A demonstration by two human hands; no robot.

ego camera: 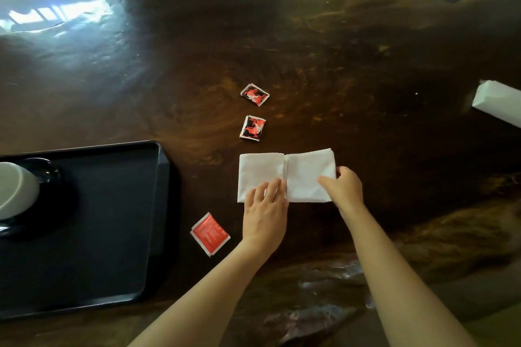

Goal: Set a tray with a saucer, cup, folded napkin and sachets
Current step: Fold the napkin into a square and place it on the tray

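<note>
A white napkin (284,170) lies partly folded on the dark wooden table, with a crease down its middle. My left hand (265,214) presses flat on its near left part, fingers spread. My right hand (345,187) pinches the napkin's right edge. Three red sachets lie loose on the table: one (255,94) farthest away, one (252,128) just beyond the napkin, one (210,234) near the tray. The black tray (112,234) sits at the left with a white cup (17,189) on a dark saucer (45,172) at its left edge.
A white paper-wrapped packet (499,101) lies at the right edge of the table. Bright window glare falls on the table's far left. The table's uneven far edge runs along the top of the view.
</note>
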